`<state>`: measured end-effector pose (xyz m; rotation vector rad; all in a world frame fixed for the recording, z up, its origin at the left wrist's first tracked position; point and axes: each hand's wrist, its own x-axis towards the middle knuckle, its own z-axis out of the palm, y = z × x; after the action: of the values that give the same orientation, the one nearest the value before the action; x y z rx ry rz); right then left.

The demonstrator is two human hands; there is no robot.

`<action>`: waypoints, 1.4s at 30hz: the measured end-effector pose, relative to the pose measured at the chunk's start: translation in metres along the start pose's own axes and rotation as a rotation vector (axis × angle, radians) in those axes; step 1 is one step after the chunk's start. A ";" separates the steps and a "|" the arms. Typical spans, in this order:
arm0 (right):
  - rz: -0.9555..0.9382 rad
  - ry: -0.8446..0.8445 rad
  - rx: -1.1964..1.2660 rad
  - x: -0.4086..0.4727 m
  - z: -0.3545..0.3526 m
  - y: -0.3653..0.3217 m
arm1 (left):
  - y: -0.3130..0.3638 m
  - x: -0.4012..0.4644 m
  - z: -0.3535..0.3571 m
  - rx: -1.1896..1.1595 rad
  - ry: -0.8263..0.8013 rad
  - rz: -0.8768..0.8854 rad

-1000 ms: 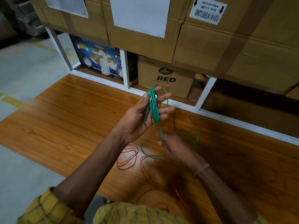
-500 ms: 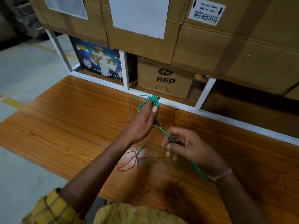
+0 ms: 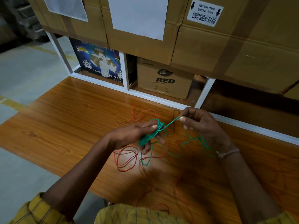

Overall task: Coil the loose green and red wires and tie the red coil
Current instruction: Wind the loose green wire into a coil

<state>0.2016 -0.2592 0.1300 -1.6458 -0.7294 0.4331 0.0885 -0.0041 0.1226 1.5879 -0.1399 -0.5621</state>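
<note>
Our left hand [image 3: 137,135] grips the green coil [image 3: 150,135], its long axis slanting across the fingers. Our right hand [image 3: 200,125] pinches the green wire [image 3: 171,122] just beyond it, slack trailing beneath. Red wire [image 3: 126,160] lies loose below our left hand on the wooden table [image 3: 64,118], facing stacked cartons [image 3: 165,78].
</note>
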 end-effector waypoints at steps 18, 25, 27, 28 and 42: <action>-0.298 0.250 -1.262 0.018 0.033 0.030 | -0.008 0.003 -0.003 -0.387 -0.170 0.082; -0.210 0.202 -0.750 0.022 0.023 0.050 | -0.011 0.003 0.002 -0.377 -0.206 0.071; -0.161 0.203 -0.607 0.021 0.026 0.055 | -0.011 0.002 0.001 -0.385 -0.217 0.076; -0.127 0.198 -0.532 0.021 0.027 0.058 | -0.011 0.002 0.001 -0.395 -0.224 0.079; 0.008 0.215 -0.493 0.018 0.038 0.090 | -0.002 -0.007 -0.005 -0.796 -0.180 0.240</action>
<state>0.2104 -0.2263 0.0371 -2.1175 -0.7019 0.0756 0.0838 0.0035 0.1225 0.7348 -0.2068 -0.4855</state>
